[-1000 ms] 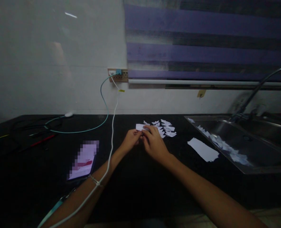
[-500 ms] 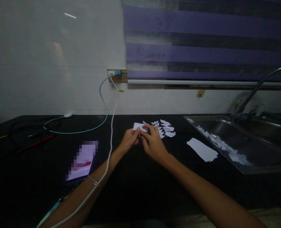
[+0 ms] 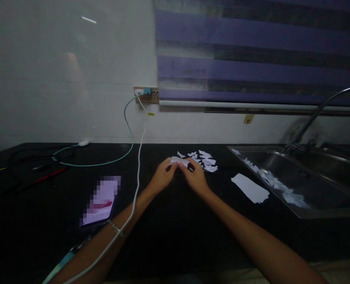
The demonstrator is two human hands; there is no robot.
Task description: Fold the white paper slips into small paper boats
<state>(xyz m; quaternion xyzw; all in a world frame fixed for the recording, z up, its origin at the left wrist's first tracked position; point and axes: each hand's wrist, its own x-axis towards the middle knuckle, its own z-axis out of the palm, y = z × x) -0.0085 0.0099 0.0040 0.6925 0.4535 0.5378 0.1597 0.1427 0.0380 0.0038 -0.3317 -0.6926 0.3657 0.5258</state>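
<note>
A small piece of white paper [image 3: 179, 160] is held between both hands, above the black countertop [image 3: 169, 236]. My left hand [image 3: 164, 174] pinches its left side, with the thumb on the near face. On the right side, my right hand [image 3: 196, 176] grips it the same way, and the two thumbs nearly meet at the lower middle. Just behind and to the right of the hands lie several folded paper boats [image 3: 209, 161]. Farther right rests a stack of white paper sheets [image 3: 250, 188].
A steel sink [image 3: 325, 177] with a curved faucet [image 3: 313, 114] is at the right; many folded papers [image 3: 277, 182] lie along its rim. At left lies a phone [image 3: 101, 201]. A white cable [image 3: 138, 173] runs from the wall socket [image 3: 151, 94] across my left forearm.
The paper has turned so it looks like a narrower strip. My right hand has shifted from fingers over the top edge to a thumb grip at the right side.
</note>
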